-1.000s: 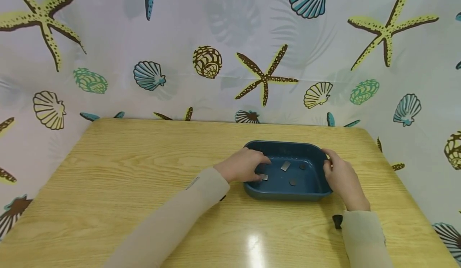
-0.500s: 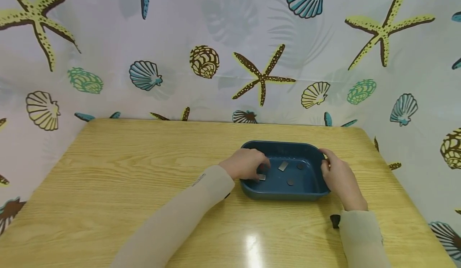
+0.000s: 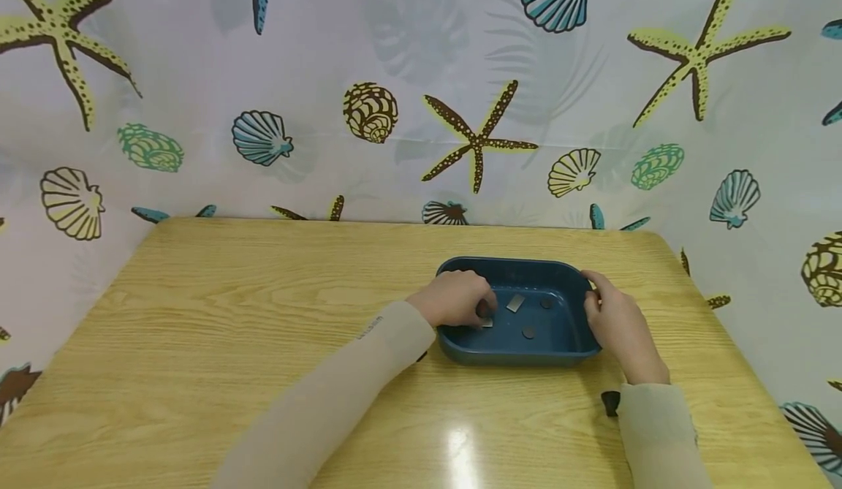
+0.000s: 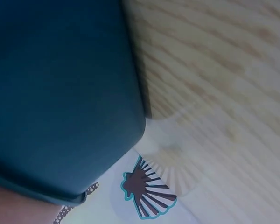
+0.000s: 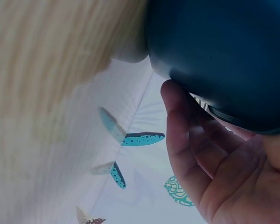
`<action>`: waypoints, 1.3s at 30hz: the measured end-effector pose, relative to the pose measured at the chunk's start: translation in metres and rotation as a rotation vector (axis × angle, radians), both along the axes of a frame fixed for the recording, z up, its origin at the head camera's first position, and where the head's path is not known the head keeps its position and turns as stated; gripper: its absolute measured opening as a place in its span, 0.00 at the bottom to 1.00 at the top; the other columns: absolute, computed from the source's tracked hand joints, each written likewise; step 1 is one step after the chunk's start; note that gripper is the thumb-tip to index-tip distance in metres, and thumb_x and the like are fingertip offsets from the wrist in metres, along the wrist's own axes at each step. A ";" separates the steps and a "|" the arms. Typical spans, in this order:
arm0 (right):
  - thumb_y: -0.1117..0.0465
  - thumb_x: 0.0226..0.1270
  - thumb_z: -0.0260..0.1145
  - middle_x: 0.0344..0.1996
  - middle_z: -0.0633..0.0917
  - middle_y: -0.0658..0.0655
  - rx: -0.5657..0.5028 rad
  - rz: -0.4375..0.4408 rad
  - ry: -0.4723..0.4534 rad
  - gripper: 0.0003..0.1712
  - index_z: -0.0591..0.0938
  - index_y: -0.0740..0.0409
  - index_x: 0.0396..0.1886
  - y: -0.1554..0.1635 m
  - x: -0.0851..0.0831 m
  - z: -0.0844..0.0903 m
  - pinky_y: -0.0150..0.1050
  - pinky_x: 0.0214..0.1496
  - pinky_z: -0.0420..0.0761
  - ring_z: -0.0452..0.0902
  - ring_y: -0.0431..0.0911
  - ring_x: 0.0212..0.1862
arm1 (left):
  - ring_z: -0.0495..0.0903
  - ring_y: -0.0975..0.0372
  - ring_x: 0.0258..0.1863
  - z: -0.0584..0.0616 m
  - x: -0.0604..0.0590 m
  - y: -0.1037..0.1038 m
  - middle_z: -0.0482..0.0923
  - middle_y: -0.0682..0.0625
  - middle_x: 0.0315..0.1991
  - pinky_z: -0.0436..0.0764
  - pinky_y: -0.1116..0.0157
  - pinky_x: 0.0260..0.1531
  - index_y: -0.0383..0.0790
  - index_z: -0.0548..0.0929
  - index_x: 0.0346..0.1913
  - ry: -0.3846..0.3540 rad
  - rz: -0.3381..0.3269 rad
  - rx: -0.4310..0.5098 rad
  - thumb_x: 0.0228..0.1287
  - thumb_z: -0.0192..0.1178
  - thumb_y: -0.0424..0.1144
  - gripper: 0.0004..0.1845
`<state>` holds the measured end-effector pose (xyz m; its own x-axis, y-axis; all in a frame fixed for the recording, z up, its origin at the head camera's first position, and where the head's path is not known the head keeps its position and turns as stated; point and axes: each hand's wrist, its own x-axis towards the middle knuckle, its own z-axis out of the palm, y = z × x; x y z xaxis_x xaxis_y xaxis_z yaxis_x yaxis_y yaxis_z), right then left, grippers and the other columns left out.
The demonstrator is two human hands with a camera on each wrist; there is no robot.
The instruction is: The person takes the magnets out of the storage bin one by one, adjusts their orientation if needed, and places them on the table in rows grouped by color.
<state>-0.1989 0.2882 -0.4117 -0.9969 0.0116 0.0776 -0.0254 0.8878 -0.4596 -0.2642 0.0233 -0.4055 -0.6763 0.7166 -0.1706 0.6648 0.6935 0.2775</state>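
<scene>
Blue tray [image 3: 559, 346] sits toward the table's [image 3: 263, 328] right edge. The left hand [image 3: 454, 300] reaches in, fingers curled onto a small metal plate [image 3: 487, 322] at the tray's left end (grip itself hidden). The right hand [image 3: 615, 324] clasps the right rim. Plate prob. light, stiff, slick, lying flat, so best pinched by its edges.

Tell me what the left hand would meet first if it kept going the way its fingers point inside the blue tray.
Probably the small silver rectangular piece right at the left hand's fingertips on the blue tray floor; whether they already touch is unclear.
</scene>
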 end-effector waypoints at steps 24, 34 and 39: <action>0.63 0.83 0.46 0.29 0.78 0.60 -0.006 0.001 -0.015 0.27 0.66 0.62 0.77 -0.001 0.002 0.001 0.39 0.26 0.68 0.67 0.46 0.21 | 0.82 0.66 0.39 -0.001 -0.003 0.005 0.87 0.54 0.42 0.82 0.69 0.44 0.47 0.90 0.49 -0.132 0.021 0.023 0.66 0.71 0.38 0.10; 0.63 0.83 0.45 0.30 0.79 0.61 -0.012 -0.003 -0.034 0.27 0.65 0.61 0.77 0.000 0.000 0.001 0.39 0.26 0.69 0.68 0.46 0.22 | 0.80 0.68 0.33 -0.004 -0.004 0.010 0.86 0.57 0.39 0.81 0.69 0.38 0.48 0.91 0.43 -0.148 0.064 0.023 0.63 0.74 0.42 0.07; 0.63 0.83 0.46 0.29 0.78 0.60 -0.012 -0.006 -0.033 0.27 0.65 0.61 0.78 0.000 0.000 0.001 0.39 0.26 0.69 0.68 0.46 0.22 | 0.78 0.68 0.30 -0.003 -0.003 0.012 0.85 0.58 0.36 0.78 0.70 0.34 0.47 0.90 0.39 -0.149 0.071 0.021 0.61 0.75 0.42 0.06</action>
